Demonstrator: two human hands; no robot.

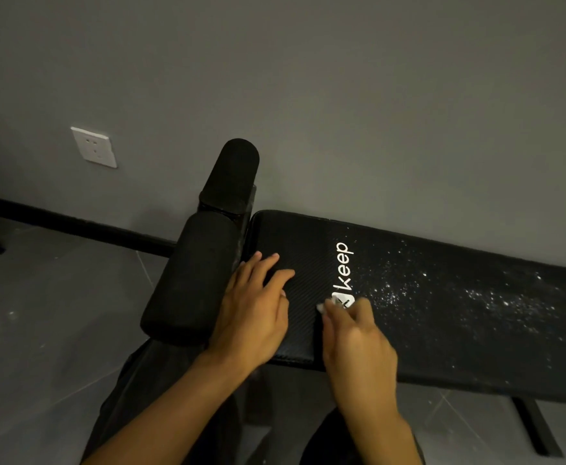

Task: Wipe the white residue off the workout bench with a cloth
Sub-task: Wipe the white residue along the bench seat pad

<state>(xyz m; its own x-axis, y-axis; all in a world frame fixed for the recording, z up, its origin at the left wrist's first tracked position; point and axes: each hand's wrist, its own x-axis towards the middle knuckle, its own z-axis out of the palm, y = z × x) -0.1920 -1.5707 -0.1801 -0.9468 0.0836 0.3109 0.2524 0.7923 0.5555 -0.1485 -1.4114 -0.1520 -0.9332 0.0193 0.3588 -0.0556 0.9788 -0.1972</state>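
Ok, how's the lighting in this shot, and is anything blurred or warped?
Head view: dim, flat light, no glare or hard shadows; the right hand and the white cloth it pinches are motion-smeared; the left hand, flat on the workout bench, is sharper; the white residue right of the keep logo reads clearly; the wide lens slightly bows the bench edge.

A dim grey wall point(308, 78) carries a white socket point(94, 147) above grey floor tiles point(50, 330).

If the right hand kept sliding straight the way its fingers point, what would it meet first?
Probably the white keep logo printed on the bench, just ahead of the right hand and its cloth; beyond that, the grey wall.
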